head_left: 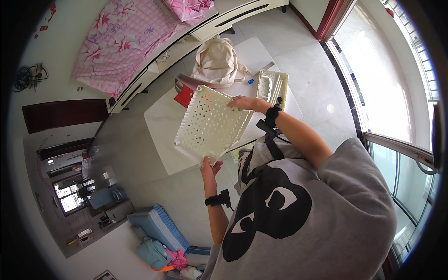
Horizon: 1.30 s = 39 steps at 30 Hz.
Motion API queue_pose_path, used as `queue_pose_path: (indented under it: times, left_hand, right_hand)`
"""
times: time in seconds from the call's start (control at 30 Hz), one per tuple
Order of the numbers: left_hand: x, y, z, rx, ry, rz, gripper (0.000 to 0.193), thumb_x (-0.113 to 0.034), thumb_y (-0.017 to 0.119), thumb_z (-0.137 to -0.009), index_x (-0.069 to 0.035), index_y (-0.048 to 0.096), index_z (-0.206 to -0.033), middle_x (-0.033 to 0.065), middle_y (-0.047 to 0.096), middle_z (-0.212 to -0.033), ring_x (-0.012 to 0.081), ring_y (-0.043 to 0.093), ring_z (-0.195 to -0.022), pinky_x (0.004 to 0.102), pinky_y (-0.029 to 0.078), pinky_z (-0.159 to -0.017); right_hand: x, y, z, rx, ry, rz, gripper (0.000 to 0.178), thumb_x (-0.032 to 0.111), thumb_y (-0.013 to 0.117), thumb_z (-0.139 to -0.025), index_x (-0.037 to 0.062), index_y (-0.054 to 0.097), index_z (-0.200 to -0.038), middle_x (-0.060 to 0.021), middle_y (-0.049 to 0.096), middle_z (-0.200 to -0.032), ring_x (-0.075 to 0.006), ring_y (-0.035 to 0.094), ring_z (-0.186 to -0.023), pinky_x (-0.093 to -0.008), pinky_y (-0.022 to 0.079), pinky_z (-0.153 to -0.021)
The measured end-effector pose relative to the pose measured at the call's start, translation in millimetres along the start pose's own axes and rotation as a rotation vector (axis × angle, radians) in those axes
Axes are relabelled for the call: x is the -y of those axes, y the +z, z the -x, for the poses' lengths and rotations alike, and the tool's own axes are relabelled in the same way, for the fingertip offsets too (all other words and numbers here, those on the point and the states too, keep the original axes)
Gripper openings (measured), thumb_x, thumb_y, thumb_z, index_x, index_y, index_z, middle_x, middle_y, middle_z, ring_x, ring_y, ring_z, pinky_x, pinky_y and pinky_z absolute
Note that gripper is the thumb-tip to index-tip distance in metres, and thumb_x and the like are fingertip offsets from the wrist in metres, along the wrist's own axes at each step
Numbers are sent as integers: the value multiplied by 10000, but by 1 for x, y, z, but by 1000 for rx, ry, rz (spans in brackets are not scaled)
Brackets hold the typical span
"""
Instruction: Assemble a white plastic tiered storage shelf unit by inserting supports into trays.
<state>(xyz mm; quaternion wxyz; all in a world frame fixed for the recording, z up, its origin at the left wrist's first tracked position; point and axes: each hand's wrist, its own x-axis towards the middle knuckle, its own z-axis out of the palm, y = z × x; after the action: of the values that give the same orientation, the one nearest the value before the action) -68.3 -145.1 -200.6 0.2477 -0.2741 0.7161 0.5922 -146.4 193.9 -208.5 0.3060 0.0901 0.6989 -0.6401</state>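
Note:
A cream plastic basket (210, 123), perforated with round holes and scalloped along its edges, is held tilted over the white table. At its near corner, my left hand (211, 170) is closed on the rim. My right hand (242, 102) grips the far right edge, with the fingers over the rim and part of the grip hidden. Just right of my right hand lies a smaller cream tray (265, 80) holding white rods (278, 88) and a white handle-like piece. Both wrists wear black straps with small devices.
On the white table (158, 116) stand a cream backpack (217, 63), a red item (184, 96) partly behind the basket, and a small blue object (251, 81). A long cabinet (205, 31) with a pink floral cloth runs behind. A glass door (401, 172) is at right, a blue sofa (158, 226) lower left.

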Motion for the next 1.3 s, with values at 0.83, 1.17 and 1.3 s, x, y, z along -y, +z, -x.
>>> queue_pose_path:
  times: [0.83, 1.17, 1.3]
  left_hand:
    - [13, 18, -18, 8, 16, -26, 574, -465, 389, -945, 58, 556, -1113, 195, 691, -874, 255, 708, -722, 286, 522, -642]
    - [93, -19, -4, 432, 213, 661, 514, -433, 354, -985, -48, 452, -1312, 113, 513, -1346, 224, 480, -1256, 352, 388, -985]
    - [124, -7, -13, 293, 231, 651, 438, -357, 426, -990, -57, 474, -1305, 78, 552, -1282, 209, 513, -1215, 345, 398, -977]
  right_hand:
    - [-22, 5, -24, -414, -129, 162, 506, 417, 577, -844, -11, 588, -1114, -182, 647, -979, -289, 619, -887, -378, 476, -807]
    - [24, 115, 23, -232, -702, 681, 417, 279, 711, -808, 67, 596, -1149, -105, 644, -1022, -294, 598, -971, -398, 467, -861]
    - [12, 196, 27, 117, -777, 951, 471, 357, 704, -812, 62, 593, -1162, -114, 644, -1000, -290, 602, -968, -393, 482, -840]
